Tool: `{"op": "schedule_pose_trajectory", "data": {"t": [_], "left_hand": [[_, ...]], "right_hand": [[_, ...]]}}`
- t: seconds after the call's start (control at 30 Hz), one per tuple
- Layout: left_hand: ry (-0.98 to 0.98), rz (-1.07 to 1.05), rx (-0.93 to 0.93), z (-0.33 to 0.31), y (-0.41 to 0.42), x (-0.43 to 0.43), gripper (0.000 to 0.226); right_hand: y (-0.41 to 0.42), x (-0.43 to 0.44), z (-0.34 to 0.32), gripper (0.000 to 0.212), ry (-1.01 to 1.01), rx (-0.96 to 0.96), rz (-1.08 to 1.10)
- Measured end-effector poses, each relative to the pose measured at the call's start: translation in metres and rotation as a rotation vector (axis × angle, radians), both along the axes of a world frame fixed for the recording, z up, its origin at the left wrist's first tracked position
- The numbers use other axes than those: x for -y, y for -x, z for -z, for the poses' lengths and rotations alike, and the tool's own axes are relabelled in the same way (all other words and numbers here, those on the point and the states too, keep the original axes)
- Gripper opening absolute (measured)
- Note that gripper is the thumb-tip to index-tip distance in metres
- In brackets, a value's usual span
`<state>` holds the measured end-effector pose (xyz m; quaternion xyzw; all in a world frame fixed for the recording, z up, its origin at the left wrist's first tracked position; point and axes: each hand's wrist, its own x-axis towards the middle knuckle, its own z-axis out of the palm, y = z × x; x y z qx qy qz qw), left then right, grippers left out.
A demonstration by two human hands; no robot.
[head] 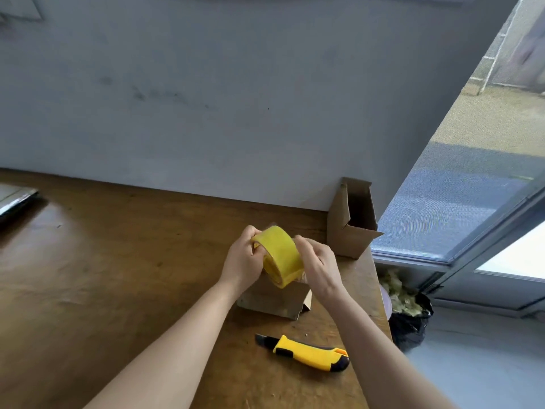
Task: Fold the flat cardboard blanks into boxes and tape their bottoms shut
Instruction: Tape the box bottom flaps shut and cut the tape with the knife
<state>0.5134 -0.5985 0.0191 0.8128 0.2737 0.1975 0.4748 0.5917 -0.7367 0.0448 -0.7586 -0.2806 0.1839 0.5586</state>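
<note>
A yellow roll of tape (280, 256) is held above a small cardboard box (272, 299) that stands on the wooden table (118, 276). My left hand (241, 261) grips the roll from the left, fingers in its core. My right hand (320, 264) touches the roll's right side, fingers curled at the tape's surface; whether it pinches a tape end is unclear. The box is mostly hidden beneath the roll and hands. A second folded cardboard box (351, 219) stands open against the wall at the table's back right corner.
A yellow and black utility knife (306, 351) lies on the table near the front right. A dark flat object (14, 199) sits at the far left. Beyond the table's right edge are a black rubbish bag (410, 317) and a glass door (460, 208).
</note>
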Motion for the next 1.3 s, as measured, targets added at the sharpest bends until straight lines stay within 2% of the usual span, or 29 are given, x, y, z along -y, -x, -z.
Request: {"op": "schedule_pose_trajectory", "data": {"t": [0.07,0.17,0.2,0.3,0.37,0.43,0.53,0.63,0.8,0.87,0.97,1.03,1.13,1.3], "left_hand": [[0.02,-0.01,0.012,0.0,0.0,0.0,0.013],[0.031,0.019,0.015,-0.001,0.003,-0.001,0.012],[0.051,0.046,0.008,-0.002,0.004,-0.001,0.018],[0.075,0.124,-0.052,-0.002,0.008,-0.001,0.079],[0.052,0.134,-0.094,-0.001,0.009,-0.002,0.091],[0.087,0.132,-0.09,-0.001,0.009,-0.006,0.074],[0.19,0.064,0.041,-0.007,0.009,-0.007,0.034],[0.272,-0.084,0.136,-0.013,0.007,-0.006,0.034],[0.33,-0.171,0.193,-0.023,0.001,-0.005,0.039],[0.282,-0.213,0.157,-0.024,-0.003,-0.007,0.029],[0.318,-0.241,0.093,-0.025,-0.008,-0.012,0.016],[0.261,-0.26,0.069,-0.024,-0.01,-0.014,0.02],[0.146,-0.301,0.005,-0.017,-0.007,-0.016,0.026],[0.139,-0.282,-0.086,-0.007,-0.007,-0.017,0.028]], "right_hand": [[0.003,-0.006,-0.008,0.046,-0.009,0.005,-0.073],[0.002,-0.014,-0.016,0.036,-0.036,-0.001,-0.065],[0.0,-0.016,-0.018,0.034,-0.039,0.001,-0.038],[-0.01,-0.019,-0.021,0.029,-0.019,0.061,0.016],[-0.013,-0.02,-0.021,0.027,0.062,0.12,0.001],[-0.014,-0.023,-0.019,0.026,0.143,0.16,-0.009],[-0.014,-0.029,-0.018,0.033,0.184,0.215,0.011],[-0.014,-0.033,-0.018,0.034,0.207,0.227,0.008],[-0.013,-0.037,-0.019,0.031,0.26,0.251,-0.009],[-0.012,-0.039,-0.019,0.032,0.272,0.27,-0.013],[-0.01,-0.04,-0.022,0.029,0.315,0.304,-0.035],[-0.012,-0.037,-0.023,0.035,0.309,0.269,-0.061],[-0.02,-0.026,-0.027,0.05,0.173,0.021,-0.11],[-0.025,-0.02,-0.027,0.035,0.198,0.072,-0.189]]}}
